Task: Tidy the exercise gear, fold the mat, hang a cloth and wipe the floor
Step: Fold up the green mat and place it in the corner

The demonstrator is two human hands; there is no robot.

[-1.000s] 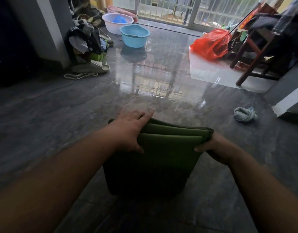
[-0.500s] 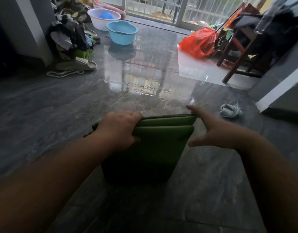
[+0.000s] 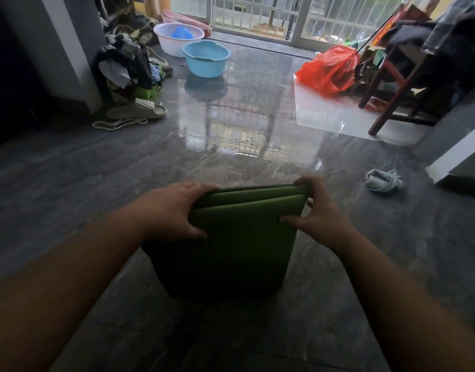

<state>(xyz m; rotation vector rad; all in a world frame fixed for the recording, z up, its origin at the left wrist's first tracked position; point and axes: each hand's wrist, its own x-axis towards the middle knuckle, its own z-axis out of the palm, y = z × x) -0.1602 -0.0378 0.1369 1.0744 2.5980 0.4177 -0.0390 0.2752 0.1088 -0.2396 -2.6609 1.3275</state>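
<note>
Both hands are gripping a folded green exercise mat (image 3: pixel 231 237).
Left hand (image 3: pixel 172 210) and right hand (image 3: pixel 319 213) are clasping its top corners, fingers curled.

Two bare forearms and hands, nothing worn

The left hand (image 3: pixel 174 210) and right hand (image 3: pixel 319 213) carry no gloves, rings or watch; both forearms show no sleeve up to the frame's lower edge. The fingernails are short and plain.
</note>
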